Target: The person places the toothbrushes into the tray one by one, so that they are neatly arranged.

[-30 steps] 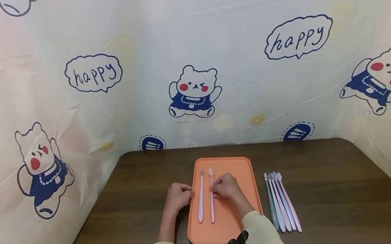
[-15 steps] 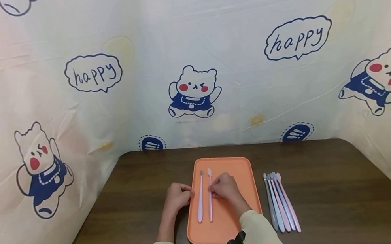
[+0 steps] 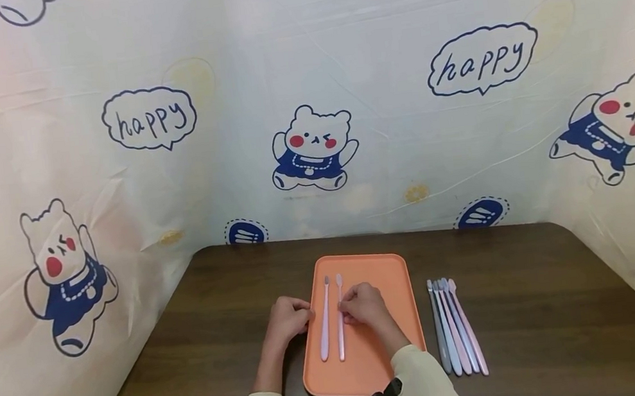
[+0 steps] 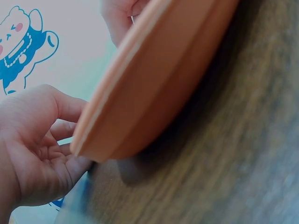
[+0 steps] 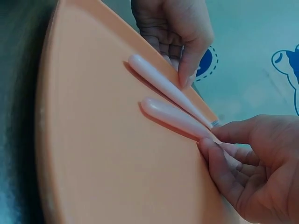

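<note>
On the orange tray (image 3: 365,373) lie two pink toothbrushes side by side, handles toward me. My right hand (image 3: 365,304) pinches the right toothbrush (image 3: 341,344) between thumb and fingers, near the neck. In the right wrist view its thick handle (image 5: 173,117) lies close to the tray surface; the fingers cover its head. The left toothbrush (image 3: 325,336) rests untouched, a small gap away. My left hand (image 3: 289,319) grips the tray's left rim, and in the left wrist view its fingers and thumb hold the tray edge (image 4: 112,112).
Right of the tray, several toothbrushes (image 3: 457,332) in grey, blue and pink lie in a close row on the dark wooden table (image 3: 538,304). A printed cloth (image 3: 382,152) with bears stands behind the table and along both sides.
The toothbrush in my right hand has shifted slightly left, nearer the other one on the tray. My left hand stays on the rim.
</note>
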Tool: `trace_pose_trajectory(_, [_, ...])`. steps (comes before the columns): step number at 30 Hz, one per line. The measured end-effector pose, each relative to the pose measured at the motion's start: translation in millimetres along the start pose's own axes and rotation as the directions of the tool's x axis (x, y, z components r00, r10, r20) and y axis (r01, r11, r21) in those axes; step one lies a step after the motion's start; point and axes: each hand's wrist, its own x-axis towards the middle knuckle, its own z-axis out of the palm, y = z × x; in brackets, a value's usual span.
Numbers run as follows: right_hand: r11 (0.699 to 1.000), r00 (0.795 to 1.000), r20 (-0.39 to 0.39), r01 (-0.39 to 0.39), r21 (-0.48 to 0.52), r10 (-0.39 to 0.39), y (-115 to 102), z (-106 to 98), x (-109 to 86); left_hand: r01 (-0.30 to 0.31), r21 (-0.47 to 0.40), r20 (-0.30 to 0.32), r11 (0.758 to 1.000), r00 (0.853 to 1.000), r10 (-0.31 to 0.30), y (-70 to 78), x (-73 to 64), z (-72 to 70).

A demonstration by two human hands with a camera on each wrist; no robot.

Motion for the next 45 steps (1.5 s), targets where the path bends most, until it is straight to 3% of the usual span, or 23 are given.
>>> trace_pose_trajectory(11, [0.998, 0.998, -0.028, 0.056, -0.003, -0.056, 6.9, -13.3, -10.7, -0.009, -0.001, -0.001, 1.000, 1.000, 0.009, -0.5, 0.9, 0.9])
trace_pose_trajectory(20, [0.984, 0.986, -0.048, 0.154, -0.088, -0.158, 13.2, -27.5, -20.3, -0.011, -0.039, 0.003, 0.999, 1.000, 0.011, -1.2, 2.0, -0.3])
trace_pose_trajectory(30, [0.974, 0.980, -0.085, 0.166, -0.153, -0.181, 13.1, -39.5, -31.2, -0.020, -0.043, 0.009, 0.999, 1.000, 0.021, -0.2, -0.5, 0.0])
trace_pose_trajectory(45, [0.978, 0.974, -0.104, 0.190, -0.088, -0.199, 20.9, -49.7, -39.3, -0.025, -0.044, 0.000, 0.999, 1.000, 0.025, -0.5, -1.4, 0.5])
